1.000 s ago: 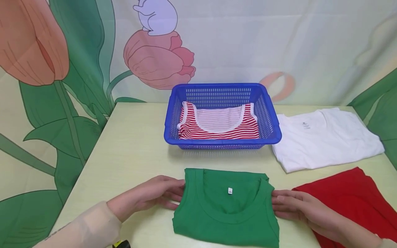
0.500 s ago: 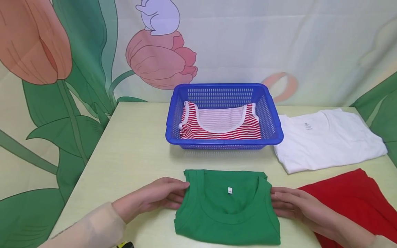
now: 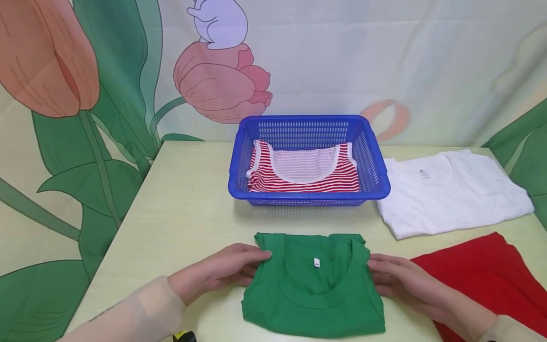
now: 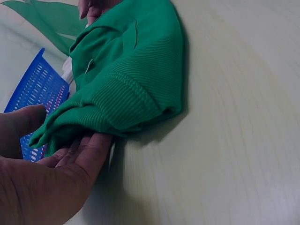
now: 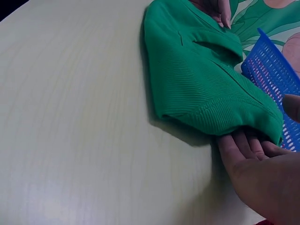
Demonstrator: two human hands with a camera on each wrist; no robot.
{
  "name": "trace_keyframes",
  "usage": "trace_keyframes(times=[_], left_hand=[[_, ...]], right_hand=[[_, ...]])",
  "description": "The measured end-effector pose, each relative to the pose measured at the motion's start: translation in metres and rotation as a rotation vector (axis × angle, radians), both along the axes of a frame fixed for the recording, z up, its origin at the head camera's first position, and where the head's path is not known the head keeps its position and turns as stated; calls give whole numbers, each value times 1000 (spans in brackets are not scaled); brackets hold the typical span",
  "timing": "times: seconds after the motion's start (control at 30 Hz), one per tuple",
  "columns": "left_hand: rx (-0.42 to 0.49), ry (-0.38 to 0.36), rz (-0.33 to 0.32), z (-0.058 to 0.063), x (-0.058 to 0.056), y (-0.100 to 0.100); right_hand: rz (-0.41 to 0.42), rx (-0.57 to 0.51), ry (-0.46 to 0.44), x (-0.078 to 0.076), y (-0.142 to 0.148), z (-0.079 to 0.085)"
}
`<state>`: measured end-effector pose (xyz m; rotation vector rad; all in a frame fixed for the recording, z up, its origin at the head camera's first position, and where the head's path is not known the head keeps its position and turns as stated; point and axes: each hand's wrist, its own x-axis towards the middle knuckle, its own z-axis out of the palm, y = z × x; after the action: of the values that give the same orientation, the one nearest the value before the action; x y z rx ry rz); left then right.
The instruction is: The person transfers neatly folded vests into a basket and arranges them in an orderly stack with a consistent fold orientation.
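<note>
A folded green tank top (image 3: 314,311) with a small white neck label lies at the front of the table, its neckline toward the basket. My left hand (image 3: 232,266) holds its left side, thumb on top. In the left wrist view the fingers (image 4: 91,152) go under the cloth, partly hidden by it. On the opposite side my right hand (image 3: 403,278) holds the right edge the same way. The right wrist view has its fingers (image 5: 239,150) tucked below the fabric. The cloth creases between the two hands near the neckline.
Behind the top stands a blue plastic basket (image 3: 307,195) holding a red-and-white striped tank top (image 3: 303,186). A folded white shirt (image 3: 457,194) lies to its right, with red cloth (image 3: 487,280) in front. A black-and-yellow object (image 3: 184,337) shows at the front edge.
Both hands have moved inward along the green tank top's sides, the left thumb now further over it. Its right shoulder has bunched up. The basket and other clothes stay in place.
</note>
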<state>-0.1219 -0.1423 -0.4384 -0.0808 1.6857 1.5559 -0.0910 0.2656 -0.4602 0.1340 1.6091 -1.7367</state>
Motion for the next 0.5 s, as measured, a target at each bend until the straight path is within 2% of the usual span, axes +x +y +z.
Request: trace_keyframes(times=[0.2,0.5], left_hand=[[18,-19,17,-1,0,7],[10,-20,28,-4,-1,15]], right_hand=[[38,-28,-5,-1,-5,-4],[69,68,-9,-4,-13,-6]])
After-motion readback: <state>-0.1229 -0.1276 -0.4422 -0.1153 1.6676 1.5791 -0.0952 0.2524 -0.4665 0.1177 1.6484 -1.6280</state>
